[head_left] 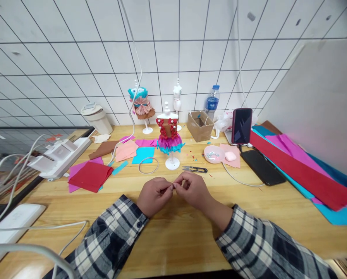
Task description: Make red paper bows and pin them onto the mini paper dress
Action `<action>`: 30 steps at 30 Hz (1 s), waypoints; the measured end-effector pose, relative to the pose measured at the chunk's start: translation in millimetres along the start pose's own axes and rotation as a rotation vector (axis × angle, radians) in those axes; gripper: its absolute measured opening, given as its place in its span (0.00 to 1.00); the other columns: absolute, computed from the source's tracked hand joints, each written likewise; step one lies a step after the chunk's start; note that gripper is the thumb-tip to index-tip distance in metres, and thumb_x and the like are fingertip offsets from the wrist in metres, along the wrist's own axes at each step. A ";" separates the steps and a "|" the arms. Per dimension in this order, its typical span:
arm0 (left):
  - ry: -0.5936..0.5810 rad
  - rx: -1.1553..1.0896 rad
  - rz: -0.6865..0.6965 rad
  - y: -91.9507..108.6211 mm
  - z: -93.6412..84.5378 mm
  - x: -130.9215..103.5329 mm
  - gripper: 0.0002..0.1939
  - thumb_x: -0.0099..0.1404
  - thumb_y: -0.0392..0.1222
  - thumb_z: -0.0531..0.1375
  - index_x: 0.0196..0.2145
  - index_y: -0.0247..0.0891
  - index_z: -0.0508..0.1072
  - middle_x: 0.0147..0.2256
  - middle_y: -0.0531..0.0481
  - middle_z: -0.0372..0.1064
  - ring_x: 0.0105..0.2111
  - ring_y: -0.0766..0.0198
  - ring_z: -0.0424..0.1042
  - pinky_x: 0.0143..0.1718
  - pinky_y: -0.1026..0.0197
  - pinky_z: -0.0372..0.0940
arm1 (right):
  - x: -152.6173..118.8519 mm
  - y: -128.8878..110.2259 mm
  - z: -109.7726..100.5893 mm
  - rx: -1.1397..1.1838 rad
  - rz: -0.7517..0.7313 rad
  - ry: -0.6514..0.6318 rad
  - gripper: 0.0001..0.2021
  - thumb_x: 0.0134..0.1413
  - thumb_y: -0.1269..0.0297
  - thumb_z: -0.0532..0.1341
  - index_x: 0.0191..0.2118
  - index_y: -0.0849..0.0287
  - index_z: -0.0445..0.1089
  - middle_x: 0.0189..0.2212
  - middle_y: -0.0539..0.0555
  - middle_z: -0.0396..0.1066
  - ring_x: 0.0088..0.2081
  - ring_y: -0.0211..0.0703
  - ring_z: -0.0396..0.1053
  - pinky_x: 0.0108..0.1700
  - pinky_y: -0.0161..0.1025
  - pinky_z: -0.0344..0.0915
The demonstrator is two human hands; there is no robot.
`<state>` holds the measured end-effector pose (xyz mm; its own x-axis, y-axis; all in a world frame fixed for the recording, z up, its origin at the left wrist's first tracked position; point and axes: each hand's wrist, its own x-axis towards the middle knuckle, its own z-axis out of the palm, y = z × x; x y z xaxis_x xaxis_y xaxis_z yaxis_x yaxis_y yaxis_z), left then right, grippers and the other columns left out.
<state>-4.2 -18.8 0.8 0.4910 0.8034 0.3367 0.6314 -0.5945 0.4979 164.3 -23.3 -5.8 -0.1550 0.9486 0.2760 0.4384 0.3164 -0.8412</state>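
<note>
My left hand and my right hand meet fingertip to fingertip over the wooden table, both pinched closed. Something tiny and dark may be between the fingertips, too small to name. Just beyond them stands a small white mannequin wearing a dress with a red and brown top and a magenta skirt edged in blue. Black thread snips lie behind my right hand. A loop of thin wire or ribbon rests behind my left hand.
Red squares, a blue sheet and peach pieces lie left. A pink dish, cardboard box, bottle, upright phone and flat black phone stand or lie right. Long red strips cover the far right.
</note>
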 end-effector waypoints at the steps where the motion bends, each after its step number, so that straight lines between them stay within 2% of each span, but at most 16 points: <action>1: 0.001 -0.012 -0.003 0.1 0.3 -0.1 0.16 0.64 0.38 0.52 0.21 0.36 0.72 0.18 0.53 0.63 0.22 0.70 0.62 0.26 0.67 0.55 | 0.6 0.7 0.5 0.029 0.044 -0.011 0.03 0.45 0.68 0.61 0.25 0.59 0.70 0.21 0.47 0.67 0.19 0.31 0.58 0.23 0.30 0.56; 5: 0.018 -0.065 -0.006 -0.4 -0.7 0.0 0.14 0.64 0.38 0.53 0.25 0.36 0.74 0.20 0.52 0.65 0.23 0.69 0.65 0.26 0.67 0.57 | 3.0 1.3 -0.7 0.203 0.240 -0.098 0.05 0.46 0.64 0.60 0.26 0.59 0.69 0.15 0.44 0.62 0.17 0.31 0.56 0.20 0.30 0.53; 8: 0.036 -0.093 -0.005 -1.6 -2.3 -0.1 0.13 0.64 0.39 0.52 0.27 0.36 0.74 0.22 0.51 0.68 0.25 0.68 0.66 0.28 0.67 0.59 | 4.0 -0.6 -4.0 0.284 0.282 -0.147 0.08 0.48 0.61 0.60 0.28 0.61 0.71 0.15 0.45 0.61 0.17 0.32 0.56 0.20 0.30 0.53; 14: 0.019 -0.081 -0.005 -3.4 -3.9 -1.2 0.13 0.66 0.41 0.52 0.31 0.37 0.74 0.25 0.50 0.69 0.28 0.66 0.67 0.31 0.65 0.60 | 0.6 -2.5 -6.9 0.075 0.015 -0.017 0.07 0.49 0.64 0.61 0.31 0.59 0.75 0.20 0.48 0.65 0.21 0.32 0.57 0.24 0.32 0.55; 17: 0.045 -0.063 -0.004 -2.4 -4.5 -1.0 0.13 0.66 0.41 0.53 0.30 0.36 0.74 0.24 0.50 0.69 0.27 0.67 0.66 0.30 0.66 0.60 | -2.2 -1.9 -6.2 0.035 -0.096 -0.003 0.06 0.51 0.65 0.61 0.32 0.59 0.75 0.22 0.49 0.66 0.22 0.33 0.58 0.26 0.33 0.57; 26: 0.049 -0.072 -0.006 1.6 -5.5 1.4 0.13 0.62 0.37 0.53 0.23 0.35 0.73 0.20 0.52 0.66 0.22 0.70 0.65 0.25 0.68 0.58 | -4.5 -1.6 -5.2 0.046 -0.176 -0.006 0.04 0.51 0.66 0.62 0.31 0.59 0.74 0.23 0.50 0.67 0.23 0.33 0.60 0.25 0.32 0.57; 30: 0.004 -0.111 -0.009 0.5 -6.5 1.7 0.14 0.63 0.37 0.53 0.23 0.35 0.73 0.20 0.52 0.68 0.22 0.70 0.66 0.26 0.69 0.59 | -3.9 1.2 -5.3 0.023 -0.199 -0.021 0.05 0.51 0.67 0.61 0.32 0.59 0.75 0.24 0.50 0.69 0.23 0.33 0.60 0.26 0.32 0.58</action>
<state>-7.0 -17.5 6.8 0.4826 0.8092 0.3350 0.5657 -0.5800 0.5862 170.1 -26.7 -5.5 -0.2553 0.8669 0.4280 0.3770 0.4969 -0.7816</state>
